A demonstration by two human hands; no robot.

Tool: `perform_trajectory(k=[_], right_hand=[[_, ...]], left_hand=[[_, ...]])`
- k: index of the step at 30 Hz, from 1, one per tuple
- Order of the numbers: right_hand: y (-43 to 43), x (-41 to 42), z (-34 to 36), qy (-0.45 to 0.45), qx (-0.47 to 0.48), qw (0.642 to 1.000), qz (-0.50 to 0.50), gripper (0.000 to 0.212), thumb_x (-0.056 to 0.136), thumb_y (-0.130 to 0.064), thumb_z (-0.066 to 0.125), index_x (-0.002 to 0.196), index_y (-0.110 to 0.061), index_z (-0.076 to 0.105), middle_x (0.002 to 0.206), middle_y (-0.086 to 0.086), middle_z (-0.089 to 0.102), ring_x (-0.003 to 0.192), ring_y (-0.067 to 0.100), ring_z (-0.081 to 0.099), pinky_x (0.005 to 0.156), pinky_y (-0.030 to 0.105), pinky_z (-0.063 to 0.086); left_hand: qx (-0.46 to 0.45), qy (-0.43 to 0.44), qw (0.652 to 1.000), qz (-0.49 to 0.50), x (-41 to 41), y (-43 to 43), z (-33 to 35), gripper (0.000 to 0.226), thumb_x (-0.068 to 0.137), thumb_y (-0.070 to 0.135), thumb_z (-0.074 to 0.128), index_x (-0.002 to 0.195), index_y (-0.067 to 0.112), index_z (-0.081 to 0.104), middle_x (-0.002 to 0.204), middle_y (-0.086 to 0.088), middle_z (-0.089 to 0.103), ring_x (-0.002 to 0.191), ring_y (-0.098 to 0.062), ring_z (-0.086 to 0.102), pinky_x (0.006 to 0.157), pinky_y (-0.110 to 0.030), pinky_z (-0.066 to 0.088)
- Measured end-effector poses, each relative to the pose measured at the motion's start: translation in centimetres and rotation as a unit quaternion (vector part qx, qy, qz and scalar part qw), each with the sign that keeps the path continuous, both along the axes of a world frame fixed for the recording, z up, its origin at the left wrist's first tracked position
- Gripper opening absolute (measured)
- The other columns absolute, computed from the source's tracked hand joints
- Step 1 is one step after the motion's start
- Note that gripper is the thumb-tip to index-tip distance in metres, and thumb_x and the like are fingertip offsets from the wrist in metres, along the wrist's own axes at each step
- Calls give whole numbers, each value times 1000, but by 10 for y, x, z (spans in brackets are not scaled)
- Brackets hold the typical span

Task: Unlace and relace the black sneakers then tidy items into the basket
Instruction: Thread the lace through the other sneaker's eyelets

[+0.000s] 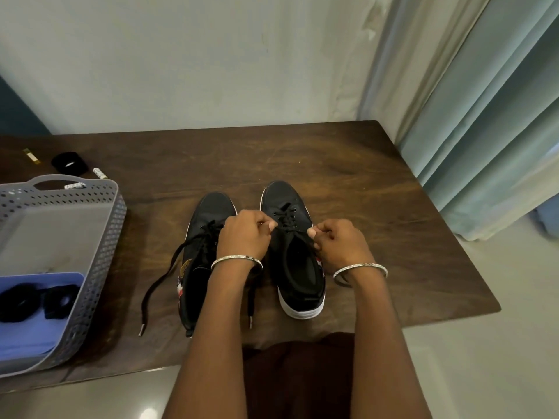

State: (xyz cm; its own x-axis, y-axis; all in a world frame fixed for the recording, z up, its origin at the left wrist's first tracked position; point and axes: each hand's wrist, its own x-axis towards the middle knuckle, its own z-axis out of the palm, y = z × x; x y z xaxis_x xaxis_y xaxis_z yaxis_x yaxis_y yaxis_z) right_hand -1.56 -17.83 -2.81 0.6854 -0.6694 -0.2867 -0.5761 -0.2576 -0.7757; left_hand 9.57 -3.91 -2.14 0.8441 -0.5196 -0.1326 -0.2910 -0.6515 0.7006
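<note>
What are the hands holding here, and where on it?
Left hand and right hand each pinch the lace of the right-hand sneaker, near its upper eyelets.

We count one dark wooden table (363,192). Near its front edge stand two black canvas sneakers with white soles (213,208) (279,193), each with one black lace (157,285) (287,217). There are two hands (242,237) (341,243) and two silver bangles (236,260) (360,269). At the left edge sits one grey perforated plastic basket (99,252) holding two black fabric rings (15,300) (60,297). Toward the far left corner we count one black round band (69,163), two white patterned tubes (99,173) (74,186) and one yellow tube (30,155).
</note>
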Motion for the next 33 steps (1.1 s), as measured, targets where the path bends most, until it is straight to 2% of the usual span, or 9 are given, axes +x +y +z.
perform_trajectory(k=[3,9,13,15,19,22,26,30,33], right_hand=[[-4,-6,6,-7,13,999,36,29,94,-37,71,80,-12,75,71,7,72,63,12,64,63,28,51],[-8,-4,-5,-24,48,998,-44,30,88,-24,77,59,-20,72,62,0,71,67,20,68,81,48,61],[-2,2,-4,23,45,992,-118,24,79,-28,78,57,-23,73,64,3,72,76,31,72,80,42,61],[-1,4,-3,28,76,987,-139,25,76,-22,76,51,-24,73,59,1,69,67,27,69,71,36,59],[-8,1,-5,-74,272,951,-128,36,95,-12,68,59,-8,69,56,3,56,50,10,51,51,20,45],[-9,3,5,-183,313,927,-96,32,97,-22,67,69,-8,70,64,3,61,60,10,56,63,19,51],[3,13,22,-303,379,868,-110,28,101,-24,58,87,-2,66,85,9,71,77,16,68,71,23,60],[15,23,26,-345,386,846,-125,29,106,-23,50,85,-7,64,81,8,70,72,19,68,75,30,60],[19,31,23,-349,386,842,-141,26,107,-21,48,95,-8,66,73,3,63,63,15,62,65,27,56]], left_hand=[[-21,2,999,-44,4,1,0,18,95,33,67,96,18,79,87,2,73,84,-13,63,74,-25,43],[11,13,1000,-13,8,3,-3,21,94,36,67,79,26,77,62,10,56,64,-9,52,61,-25,36],[65,0,997,40,2,-3,-2,27,95,41,65,70,32,70,76,4,63,81,-21,60,71,-29,40],[57,5,997,50,-1,-4,-1,29,96,41,63,69,32,70,74,4,63,79,-21,59,71,-29,41],[-67,100,992,41,5,1,-2,38,96,43,61,64,24,68,60,3,63,63,-15,60,70,-31,47],[-211,202,955,57,6,-1,3,44,99,41,58,65,14,65,66,4,66,63,-7,59,73,-27,44],[-314,238,917,61,-4,-20,10,40,101,35,55,70,11,63,92,0,76,84,-3,69,78,-18,47],[-422,310,844,112,-9,-35,11,40,104,30,50,72,11,63,69,-1,68,70,-17,64,81,-34,54],[-456,347,808,138,-15,-42,13,35,106,26,47,80,10,64,62,3,59,57,-9,55,66,-27,53]])
